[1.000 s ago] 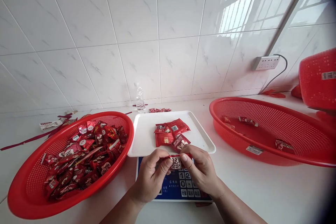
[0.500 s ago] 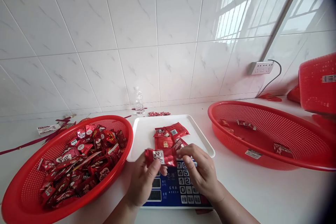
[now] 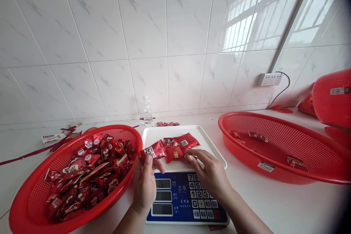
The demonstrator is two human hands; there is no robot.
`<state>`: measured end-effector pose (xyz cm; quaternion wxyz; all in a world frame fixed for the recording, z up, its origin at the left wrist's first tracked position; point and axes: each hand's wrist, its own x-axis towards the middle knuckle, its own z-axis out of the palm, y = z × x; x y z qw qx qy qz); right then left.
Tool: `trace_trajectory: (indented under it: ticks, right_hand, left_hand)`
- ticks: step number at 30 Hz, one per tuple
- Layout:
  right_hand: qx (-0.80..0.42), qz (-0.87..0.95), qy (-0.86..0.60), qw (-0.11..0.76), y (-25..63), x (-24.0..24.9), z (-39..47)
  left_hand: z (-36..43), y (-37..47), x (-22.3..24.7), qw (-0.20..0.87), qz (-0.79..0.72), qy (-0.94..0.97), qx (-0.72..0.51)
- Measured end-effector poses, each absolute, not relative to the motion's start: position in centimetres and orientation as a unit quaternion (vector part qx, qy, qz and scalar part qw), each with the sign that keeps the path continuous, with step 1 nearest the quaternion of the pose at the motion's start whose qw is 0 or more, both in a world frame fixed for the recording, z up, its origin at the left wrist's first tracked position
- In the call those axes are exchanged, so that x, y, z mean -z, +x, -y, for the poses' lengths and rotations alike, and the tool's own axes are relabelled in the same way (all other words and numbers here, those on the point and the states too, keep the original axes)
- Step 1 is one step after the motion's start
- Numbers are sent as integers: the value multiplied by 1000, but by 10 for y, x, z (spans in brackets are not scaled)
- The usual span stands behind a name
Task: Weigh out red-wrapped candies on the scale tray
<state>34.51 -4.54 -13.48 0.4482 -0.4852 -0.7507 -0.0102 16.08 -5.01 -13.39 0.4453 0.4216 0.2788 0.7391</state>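
My left hand (image 3: 145,182) pinches a shiny red snack packet (image 3: 154,150) with a white label, holding it up at the near left of the white weighing tray (image 3: 211,146). My right hand (image 3: 210,172) reaches over the tray's near edge, its thumb and fingers closed on a small dark red packet (image 3: 189,157), mostly covered by them. Beside it on the tray lie a red packet (image 3: 174,153) with gold print, a larger red packet (image 3: 190,139) with a barcode, and a small packet (image 3: 168,142). Below is the scale's blue keypad panel (image 3: 178,206).
At the left stands a red basket (image 3: 27,193) heaped with snack packets. Another red basket (image 3: 238,162) at the right holds a few. A clear bottle (image 3: 147,111) and a strip of small packets (image 3: 168,124) are by the wall, and a socket strip (image 3: 270,79) is mounted there.
My left hand has moved its packet left, away from my right hand. My right hand has shifted onto the small dark red packet on the tray. The view has tilted up slightly.
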Motion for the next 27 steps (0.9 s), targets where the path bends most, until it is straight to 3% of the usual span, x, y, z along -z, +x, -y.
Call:
trace_trajectory:
  ticks: [4, 14, 27]
  right_hand:
    - [-14, 774, -480, 412, 338, 126, 43]
    - [-62, 843, -493, 205, 312, 96, 23]
    - [-40, 827, -526, 196, 323, 80, 19]
  left_hand:
    - [48, 158, 134, 411, -294, 437, -744]
    - [47, 150, 138, 366, -312, 463, -745]
    - [58, 150, 134, 256, -344, 537, -726]
